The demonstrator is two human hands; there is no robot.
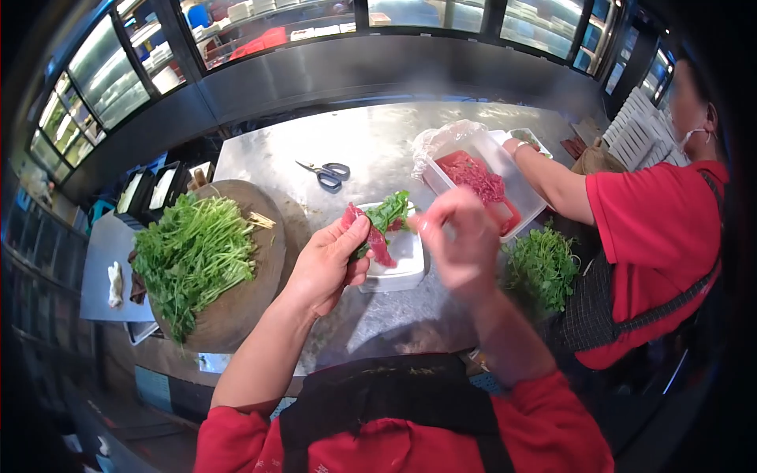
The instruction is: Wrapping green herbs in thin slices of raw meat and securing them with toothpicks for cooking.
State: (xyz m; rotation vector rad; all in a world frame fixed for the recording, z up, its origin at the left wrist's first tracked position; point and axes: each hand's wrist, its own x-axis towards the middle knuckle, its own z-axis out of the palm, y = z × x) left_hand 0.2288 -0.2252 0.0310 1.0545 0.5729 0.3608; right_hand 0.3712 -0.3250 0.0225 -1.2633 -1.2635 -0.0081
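My left hand (334,257) pinches a strip of raw red meat (378,243) between thumb and fingers. Leafy green herb (391,211) shows against the meat. To the right, my right hand (464,242) is raised and blurred, its fingers curled. Whether it holds anything small cannot be made out. Below both hands sits a white plastic tub (402,257), partly covered by the meat and the herb. Beyond my right hand stands a clear plastic bin (526,189) lined with film, containing sliced raw meat (470,174).
Scissors (327,172) lie on the steel table (266,148). At left, a round wooden chopping block (269,236) bears heaped green stalks (201,254) and thin sticks (261,220). More greens (544,266) lie at right, beside a co-worker (656,224) reaching over a small tray (535,142).
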